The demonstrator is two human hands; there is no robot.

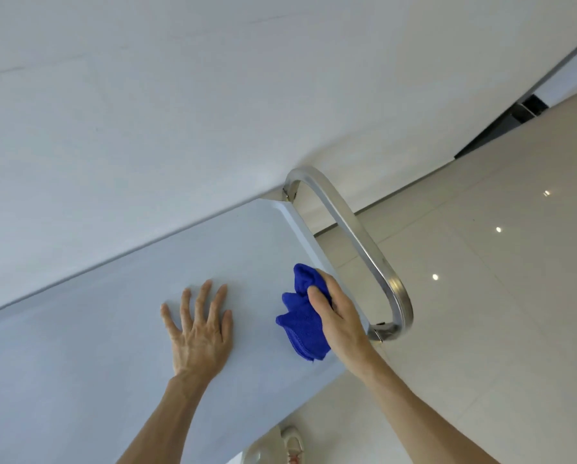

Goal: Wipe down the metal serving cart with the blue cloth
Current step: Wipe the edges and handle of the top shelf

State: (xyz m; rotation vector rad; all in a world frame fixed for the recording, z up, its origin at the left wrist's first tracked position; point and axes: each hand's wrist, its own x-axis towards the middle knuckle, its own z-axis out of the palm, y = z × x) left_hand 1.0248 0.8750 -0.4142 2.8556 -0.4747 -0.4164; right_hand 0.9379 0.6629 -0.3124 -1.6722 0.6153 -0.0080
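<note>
Blue cloth (301, 316) half under right hand (335, 314)

The pale, flat top of the metal serving cart (113, 329) looks smooth and matt. Its curved tubular steel handle (357, 236) at 3 o'clock is brushed and shiny. The crumpled blue cloth (297, 316) looks soft and fuzzy; the cream tiled floor (481, 296) is glossy.

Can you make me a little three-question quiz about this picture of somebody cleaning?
1. True or false: the left hand lies flat with spread fingers on the cart top.
2. Which hand holds the blue cloth? A) left B) right C) both
3. Fill in: the curved metal ______ sits at the cart's end, beside the cloth.

Key:
1. True.
2. B: the right hand has the bunched cloth in its grip.
3. Handle.
</note>
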